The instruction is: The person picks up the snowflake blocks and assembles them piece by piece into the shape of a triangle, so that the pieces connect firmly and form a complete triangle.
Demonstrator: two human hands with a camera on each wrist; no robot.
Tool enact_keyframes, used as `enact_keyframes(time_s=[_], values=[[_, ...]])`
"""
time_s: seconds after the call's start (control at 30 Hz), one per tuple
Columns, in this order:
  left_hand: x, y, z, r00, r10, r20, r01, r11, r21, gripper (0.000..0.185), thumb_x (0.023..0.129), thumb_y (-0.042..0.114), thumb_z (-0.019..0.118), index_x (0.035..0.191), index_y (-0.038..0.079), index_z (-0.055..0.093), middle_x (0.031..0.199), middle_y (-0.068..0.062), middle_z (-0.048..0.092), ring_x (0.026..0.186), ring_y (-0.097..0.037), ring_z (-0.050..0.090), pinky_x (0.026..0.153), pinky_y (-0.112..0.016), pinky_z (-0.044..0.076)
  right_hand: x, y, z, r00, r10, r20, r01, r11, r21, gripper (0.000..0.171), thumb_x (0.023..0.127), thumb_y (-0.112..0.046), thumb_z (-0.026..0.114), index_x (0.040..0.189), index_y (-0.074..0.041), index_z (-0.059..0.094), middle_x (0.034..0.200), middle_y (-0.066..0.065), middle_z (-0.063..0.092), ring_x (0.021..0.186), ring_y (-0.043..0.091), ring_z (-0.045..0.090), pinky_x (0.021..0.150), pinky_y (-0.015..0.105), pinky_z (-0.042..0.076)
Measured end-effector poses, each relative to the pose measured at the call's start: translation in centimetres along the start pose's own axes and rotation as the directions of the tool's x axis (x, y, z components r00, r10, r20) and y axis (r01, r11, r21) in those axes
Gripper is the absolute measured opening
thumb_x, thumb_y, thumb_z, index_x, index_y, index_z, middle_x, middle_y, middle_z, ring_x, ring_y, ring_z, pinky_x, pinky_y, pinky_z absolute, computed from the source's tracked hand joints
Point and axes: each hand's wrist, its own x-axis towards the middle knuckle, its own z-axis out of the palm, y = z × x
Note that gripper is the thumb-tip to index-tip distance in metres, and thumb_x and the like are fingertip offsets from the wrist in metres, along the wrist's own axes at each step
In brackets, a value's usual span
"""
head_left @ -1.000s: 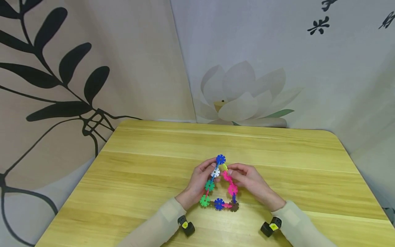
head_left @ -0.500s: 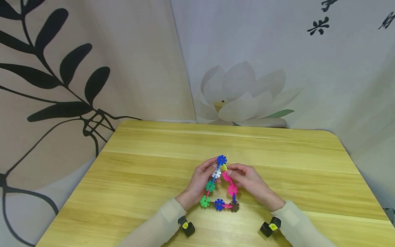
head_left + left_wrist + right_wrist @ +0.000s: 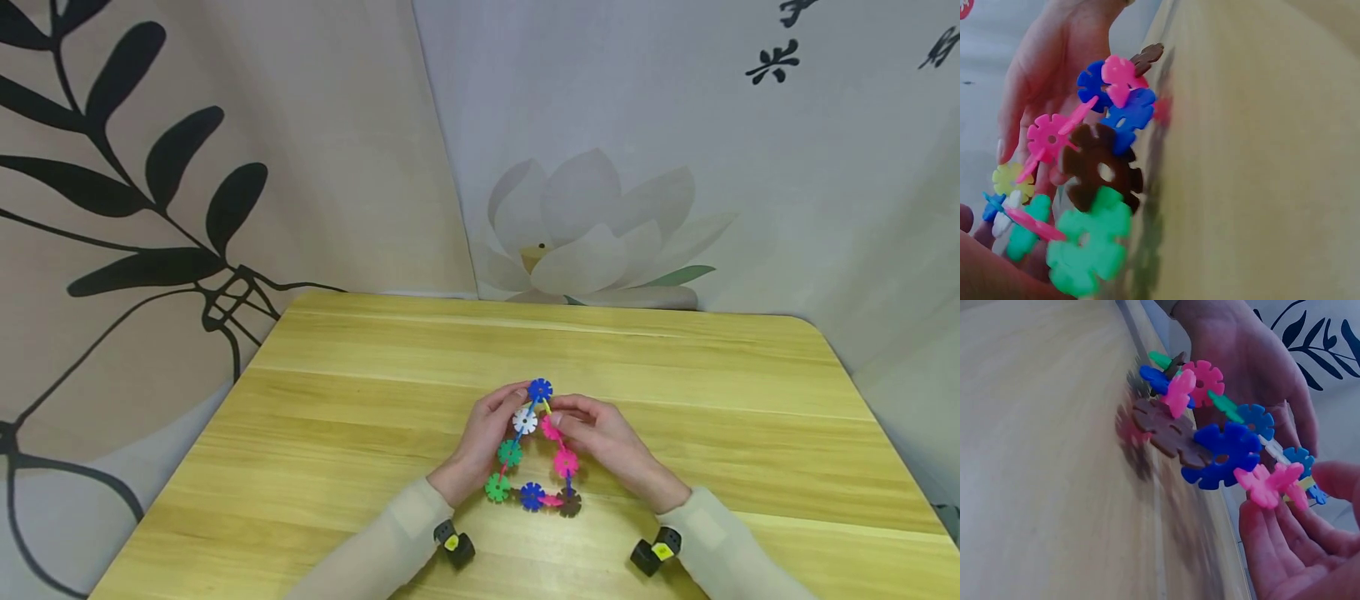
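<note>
A triangle built of snowflake discs (image 3: 534,450) stands upright on the wooden table (image 3: 360,433). Its discs are blue, white, green, pink and brown, with a blue disc (image 3: 539,389) at the top. My left hand (image 3: 487,437) grips the left side near the white disc (image 3: 525,420). My right hand (image 3: 592,437) pinches the right side at the upper pink disc (image 3: 551,427). The left wrist view shows the green corner disc (image 3: 1088,250) and a brown disc (image 3: 1100,169) close up. The right wrist view shows a brown disc (image 3: 1163,428) and a blue disc (image 3: 1222,453) resting on the table.
The table's back edge meets hanging cloths, one with black leaves (image 3: 150,200) and one with a lotus flower (image 3: 585,225). Black wrist cameras (image 3: 453,546) sit on both forearms. Bare wood surrounds the disc triangle.
The top of the triangle has shifted slightly right and down between my fingers. Both hands keep their hold in nearly the same place.
</note>
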Motion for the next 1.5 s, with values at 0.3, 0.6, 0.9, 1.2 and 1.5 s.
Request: enact_keyframes(time_s=[0.3, 0.6, 0.9, 1.2, 1.5], values=[[1.3, 1.0, 0.0, 0.993, 0.031, -0.113, -0.014, 0.989, 0.145, 0.037, 0.096, 0.038, 0.074, 0.106, 0.002, 0.079, 0.102, -0.003, 0.075, 0.100, -0.018, 0.064, 0.095, -0.035, 0.050, 0.0, -0.3, 0.2, 1.000, -0.023, -0.009, 0.023, 1.000, 0.000, 0.053, 0.103, -0.023, 0.065, 0.143, 0.009, 0.052, 0.133, 0.023, 0.065, 0.115, 0.027, 0.068, 0.101, 0.030, 0.053], [1.9, 1.7, 0.2, 0.994, 0.090, -0.066, -0.082, 0.989, 0.124, 0.026, 0.096, 0.019, 0.074, 0.117, 0.004, 0.077, 0.108, -0.007, 0.076, 0.094, -0.014, 0.068, 0.085, -0.031, 0.055, 0.1, -0.5, 0.3, 0.999, -0.016, -0.029, 0.017, 1.000, 0.013, 0.053, 0.103, -0.023, 0.065, 0.142, 0.010, 0.052, 0.136, 0.027, 0.063, 0.114, 0.027, 0.069, 0.099, 0.029, 0.054], [2.1, 1.6, 0.2, 0.991, 0.104, -0.084, -0.087, 0.980, 0.178, 0.021, 0.095, 0.013, 0.075, 0.114, 0.006, 0.078, 0.111, -0.009, 0.077, 0.097, -0.013, 0.068, 0.092, -0.043, 0.057, 0.3, -0.3, 0.4, 0.996, -0.009, -0.088, 0.006, 0.999, -0.036, 0.044, 0.100, -0.025, 0.069, 0.134, 0.003, 0.065, 0.124, 0.016, 0.072, 0.106, 0.023, 0.072, 0.093, 0.027, 0.056], [2.0, 1.3, 0.0, 0.990, 0.116, -0.078, -0.103, 0.983, 0.152, 0.020, 0.094, 0.009, 0.075, 0.112, 0.001, 0.078, 0.108, -0.013, 0.077, 0.092, -0.014, 0.071, 0.082, -0.026, 0.058, 0.2, -0.5, 0.8, 0.989, -0.041, -0.142, 0.026, 0.994, -0.106, 0.035, 0.100, -0.020, 0.071, 0.128, 0.001, 0.070, 0.125, 0.017, 0.072, 0.105, 0.019, 0.072, 0.088, 0.023, 0.056], [2.0, 1.3, 0.1, 0.991, 0.124, -0.050, -0.114, 0.979, 0.166, 0.019, 0.094, 0.008, 0.074, 0.112, 0.001, 0.078, 0.107, -0.012, 0.077, 0.089, -0.013, 0.071, 0.079, -0.025, 0.058, 0.4, -0.4, 0.7, 0.990, -0.052, -0.128, 0.037, 0.992, -0.117, 0.031, 0.101, -0.014, 0.068, 0.127, 0.004, 0.069, 0.123, 0.019, 0.072, 0.098, 0.019, 0.072, 0.078, 0.022, 0.058]])
